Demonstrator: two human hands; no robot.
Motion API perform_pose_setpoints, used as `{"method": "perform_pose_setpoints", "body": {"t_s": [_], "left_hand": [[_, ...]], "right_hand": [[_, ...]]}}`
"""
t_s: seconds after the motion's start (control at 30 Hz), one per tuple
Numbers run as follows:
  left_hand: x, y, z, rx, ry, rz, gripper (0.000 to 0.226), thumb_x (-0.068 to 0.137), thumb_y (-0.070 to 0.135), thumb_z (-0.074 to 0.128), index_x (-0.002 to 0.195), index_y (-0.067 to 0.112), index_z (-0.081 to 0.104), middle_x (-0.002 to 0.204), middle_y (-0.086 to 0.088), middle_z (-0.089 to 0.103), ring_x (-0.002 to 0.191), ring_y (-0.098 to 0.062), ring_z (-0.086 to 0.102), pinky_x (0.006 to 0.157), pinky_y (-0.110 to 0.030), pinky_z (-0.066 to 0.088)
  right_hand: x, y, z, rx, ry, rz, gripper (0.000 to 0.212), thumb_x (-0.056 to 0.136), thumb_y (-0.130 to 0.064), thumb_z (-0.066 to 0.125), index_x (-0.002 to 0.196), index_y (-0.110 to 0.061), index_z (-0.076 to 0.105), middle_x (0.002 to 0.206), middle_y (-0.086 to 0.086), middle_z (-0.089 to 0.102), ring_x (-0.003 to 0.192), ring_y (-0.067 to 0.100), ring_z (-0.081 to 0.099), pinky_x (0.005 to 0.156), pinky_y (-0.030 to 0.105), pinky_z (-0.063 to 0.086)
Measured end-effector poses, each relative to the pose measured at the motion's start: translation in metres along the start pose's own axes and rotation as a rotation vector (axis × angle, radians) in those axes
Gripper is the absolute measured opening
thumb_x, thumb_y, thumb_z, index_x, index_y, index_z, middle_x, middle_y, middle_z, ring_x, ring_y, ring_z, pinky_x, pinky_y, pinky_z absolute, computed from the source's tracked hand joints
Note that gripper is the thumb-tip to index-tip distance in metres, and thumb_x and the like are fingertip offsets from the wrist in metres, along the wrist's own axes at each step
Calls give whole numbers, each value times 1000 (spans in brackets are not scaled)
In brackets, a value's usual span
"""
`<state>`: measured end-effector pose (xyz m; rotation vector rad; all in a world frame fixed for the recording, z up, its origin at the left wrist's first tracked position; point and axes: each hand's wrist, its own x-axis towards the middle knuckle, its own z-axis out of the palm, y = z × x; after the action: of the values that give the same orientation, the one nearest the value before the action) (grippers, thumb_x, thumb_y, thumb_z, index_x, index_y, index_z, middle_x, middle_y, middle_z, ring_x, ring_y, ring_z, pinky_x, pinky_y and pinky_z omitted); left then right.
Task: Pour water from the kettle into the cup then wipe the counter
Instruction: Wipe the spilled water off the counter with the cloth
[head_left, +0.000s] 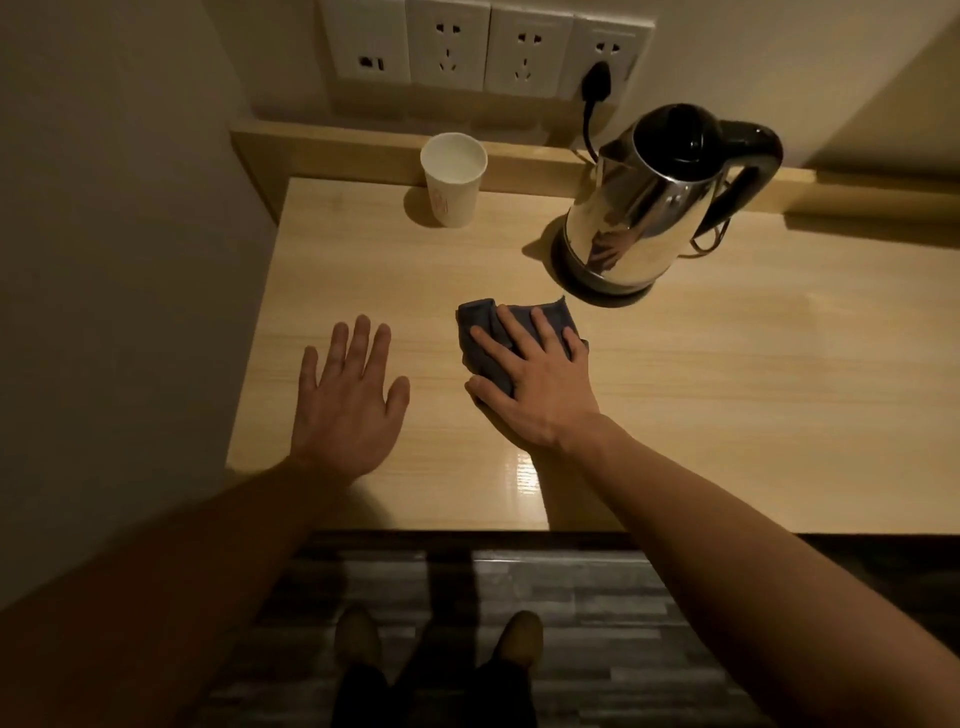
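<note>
A steel kettle (644, 208) with a black lid and handle stands on its black base at the back right of the wooden counter (727, 389). A white paper cup (453, 179) stands upright at the back, left of the kettle, with liquid inside. A dark blue cloth (485, 332) lies on the counter in front of the kettle. My right hand (530, 379) presses flat on the cloth, fingers spread over it. My left hand (347, 397) rests flat and open on the bare counter to the left, holding nothing.
A row of wall sockets (483, 47) sits above the counter, with the kettle's black plug (597, 83) in the rightmost one. A wall (119, 260) borders the counter on the left. Below the front edge lie a dark striped floor and my feet (436, 644).
</note>
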<state>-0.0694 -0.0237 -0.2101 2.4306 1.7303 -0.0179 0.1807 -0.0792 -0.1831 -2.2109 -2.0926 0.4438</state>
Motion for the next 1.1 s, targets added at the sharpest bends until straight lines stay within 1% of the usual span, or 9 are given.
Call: {"method": "perform_pose_setpoints", "body": {"t_s": [0.27,0.47,0.6,0.7,0.77,0.83,0.9,0.97,1.1], "left_hand": [[-4,4,-11,-6,-55,-13,70,103,56,12,165,26,-2,174,-1,-4,160,-23,-6,129,-52,0],[-6,8,-23,-16,-134,-11,68,106,53,13,165,26,-7,174,-1,-12,159,-21,-14,128,-51,-6],[-11,28,-29,-6,-113,28,65,107,48,13,164,26,-9,173,0,-14,159,-21,-16,128,-53,-6],[-18,62,-27,-66,-92,92,66,107,48,15,164,26,-8,174,2,-13,159,-19,-15,128,-52,-4],[-21,85,-22,-115,-94,128,67,105,50,13,164,26,-8,173,3,-13,159,-17,-15,128,-51,-5],[-22,103,-14,-138,-106,139,68,103,53,8,164,27,-10,173,4,-14,158,-16,-17,128,-49,-7],[-23,113,-3,-101,-115,123,70,101,56,4,163,27,-10,173,4,-13,158,-17,-16,127,-51,-7],[-23,115,4,-48,-88,116,71,102,57,6,164,24,-3,174,0,-4,160,-21,-7,128,-54,-1],[-22,113,9,-16,-44,148,70,104,55,12,165,21,6,173,-3,5,160,-23,3,127,-57,7]], "right_hand": [[-89,-15,17,25,-9,-13,63,99,-73,25,159,-55,20,174,-12,15,162,24,3,125,56,4],[-145,-22,32,103,99,-64,53,101,-59,42,152,-46,46,167,-14,35,158,15,25,119,47,22],[-172,-20,30,305,126,-95,42,102,-50,51,142,-40,61,157,-20,49,152,1,31,118,35,19],[-188,-22,18,586,6,-13,33,102,-44,55,129,-33,71,137,-20,67,140,-4,47,114,32,29],[-197,-20,2,908,-66,127,27,101,-42,57,108,-25,78,101,-9,77,101,9,69,89,36,51],[-202,-9,-19,1228,-122,401,40,95,-52,58,99,-17,78,83,-1,74,74,14,67,64,29,51],[-200,11,-39,1416,-106,620,43,97,-50,58,104,-14,80,92,8,79,77,23,73,65,27,53],[-184,33,-62,1555,11,701,36,102,-43,55,106,-19,82,109,13,80,101,31,76,87,40,56],[-120,68,-108,1167,185,518,35,91,-61,55,99,-37,79,98,-9,80,93,6,73,78,35,52]]}}
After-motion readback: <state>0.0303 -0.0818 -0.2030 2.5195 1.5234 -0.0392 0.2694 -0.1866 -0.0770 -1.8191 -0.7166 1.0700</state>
